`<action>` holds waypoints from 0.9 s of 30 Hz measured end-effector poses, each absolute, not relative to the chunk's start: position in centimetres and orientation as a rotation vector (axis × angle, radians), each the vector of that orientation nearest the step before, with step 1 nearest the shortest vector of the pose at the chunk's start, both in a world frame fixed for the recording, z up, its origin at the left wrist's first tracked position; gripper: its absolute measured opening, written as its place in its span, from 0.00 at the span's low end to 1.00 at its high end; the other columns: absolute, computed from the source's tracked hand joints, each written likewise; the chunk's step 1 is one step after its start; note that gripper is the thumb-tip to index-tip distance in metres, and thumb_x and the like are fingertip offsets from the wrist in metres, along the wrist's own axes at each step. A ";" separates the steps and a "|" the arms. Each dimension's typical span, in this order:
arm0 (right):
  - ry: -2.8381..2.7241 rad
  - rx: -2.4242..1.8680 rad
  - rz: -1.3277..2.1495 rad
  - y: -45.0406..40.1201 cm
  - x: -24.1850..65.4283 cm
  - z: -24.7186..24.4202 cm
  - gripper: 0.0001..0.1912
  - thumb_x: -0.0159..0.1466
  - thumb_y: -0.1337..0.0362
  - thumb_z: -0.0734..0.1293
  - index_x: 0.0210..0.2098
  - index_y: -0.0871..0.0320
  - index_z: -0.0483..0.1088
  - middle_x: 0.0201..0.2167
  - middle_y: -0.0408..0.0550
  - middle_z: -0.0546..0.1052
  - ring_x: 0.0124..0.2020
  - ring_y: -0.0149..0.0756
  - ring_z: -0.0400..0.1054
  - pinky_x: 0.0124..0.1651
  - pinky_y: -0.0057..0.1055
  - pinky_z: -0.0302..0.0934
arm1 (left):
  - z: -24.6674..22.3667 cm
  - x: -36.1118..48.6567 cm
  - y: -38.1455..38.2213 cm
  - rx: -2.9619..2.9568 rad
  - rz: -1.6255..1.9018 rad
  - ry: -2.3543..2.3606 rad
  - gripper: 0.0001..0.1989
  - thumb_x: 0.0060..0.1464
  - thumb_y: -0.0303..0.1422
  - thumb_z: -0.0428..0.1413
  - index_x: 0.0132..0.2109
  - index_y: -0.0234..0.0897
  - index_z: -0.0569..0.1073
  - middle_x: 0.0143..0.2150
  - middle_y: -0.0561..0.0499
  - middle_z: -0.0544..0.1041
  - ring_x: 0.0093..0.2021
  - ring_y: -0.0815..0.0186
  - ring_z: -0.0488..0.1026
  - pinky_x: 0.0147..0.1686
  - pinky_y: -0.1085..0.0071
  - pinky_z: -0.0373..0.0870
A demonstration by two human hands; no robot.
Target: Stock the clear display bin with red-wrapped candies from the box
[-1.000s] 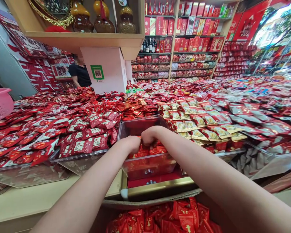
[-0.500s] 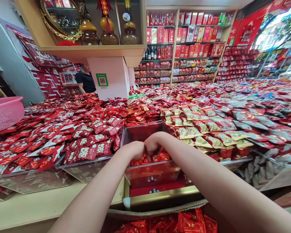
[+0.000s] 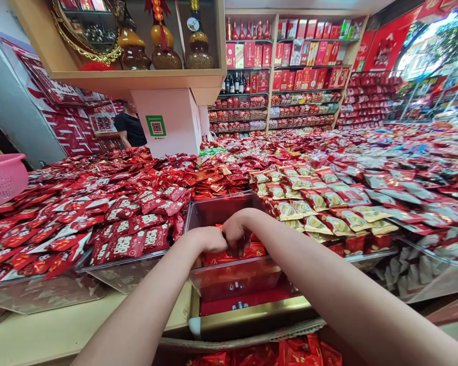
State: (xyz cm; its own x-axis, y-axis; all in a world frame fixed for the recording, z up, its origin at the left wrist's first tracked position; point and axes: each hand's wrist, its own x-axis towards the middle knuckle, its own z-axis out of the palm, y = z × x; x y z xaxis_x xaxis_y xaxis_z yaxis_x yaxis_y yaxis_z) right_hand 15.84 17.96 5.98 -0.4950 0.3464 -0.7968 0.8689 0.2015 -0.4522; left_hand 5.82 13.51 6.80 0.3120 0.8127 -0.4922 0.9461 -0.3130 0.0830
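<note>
Both of my hands reach into a clear plastic bin (image 3: 234,274) holding a low layer of red packets (image 3: 256,250). My left hand (image 3: 213,239) is at the packets with its fingers bent down, and their tips are hidden. Close against it on the right, my right hand (image 3: 238,231) points its curled fingers down onto the packets. Whether either hand grips a packet cannot be made out. Maroon packets (image 3: 127,244) fill the bin to the left, and cream-and-red packets (image 3: 320,221) are heaped to the right.
Below the bin, an open box (image 3: 244,341) holds more red packets. A pink basket (image 3: 3,178) stands at the far left. Overhead at left hangs a wooden shelf (image 3: 137,76) with gourd-shaped bottles. A person in dark clothes (image 3: 132,129) is beside a white pillar (image 3: 171,119).
The view has shifted slightly, moving the bins a little to the left. Both hands remain inside the bin, with slightly changed finger positions, and more of the right hand's fingers shows.
</note>
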 end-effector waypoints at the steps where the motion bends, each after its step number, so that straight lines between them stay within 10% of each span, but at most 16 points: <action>1: 1.944 1.131 -1.277 18.0 16.0 6.0 0.12 0.45 0.68 0.69 0.30 0.66 0.68 0.19 0.41 0.70 0.23 0.28 0.65 0.26 0.24 0.59 | 6.9 5.8 13.5 2.188 -0.527 1.554 0.10 0.53 0.32 0.49 0.41 0.33 0.69 0.35 0.50 0.74 0.27 0.71 0.71 0.25 0.71 0.69; 27: 2.000 1.205 -1.216 17.8 15.5 5.4 0.18 0.46 0.65 0.70 0.36 0.65 0.67 0.25 0.43 0.71 0.21 0.24 0.63 0.24 0.22 0.55 | 7.4 6.3 13.1 2.419 -0.674 1.801 0.14 0.51 0.30 0.53 0.46 0.35 0.66 0.47 0.47 0.69 0.45 0.62 0.68 0.42 0.61 0.65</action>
